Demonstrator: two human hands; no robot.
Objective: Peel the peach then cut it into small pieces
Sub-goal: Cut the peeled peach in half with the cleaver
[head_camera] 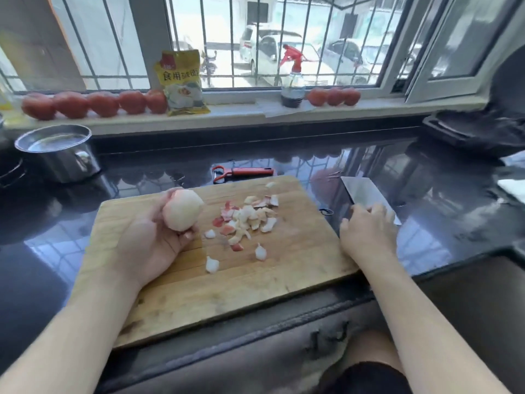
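Your left hand point(154, 240) cups peeled peach point(181, 210) above cutting board point(284, 268), fingers curled round it. Your right hand point(368, 231) rests on cleaver point(360, 194) beside board's right edge; grip on handle hidden, cannot tell. Dark tabletop point(426, 180) carries board. Peel scraps point(247, 220) heaped mid-board. Red peeler point(244, 172) lies just behind board.

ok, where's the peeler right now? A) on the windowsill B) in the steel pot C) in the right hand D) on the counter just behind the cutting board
D: the red peeler lies on the dark counter just past the far edge of the cutting board, with neither hand touching it; the right hand is at the cleaver and the left hand holds the peeled peach.
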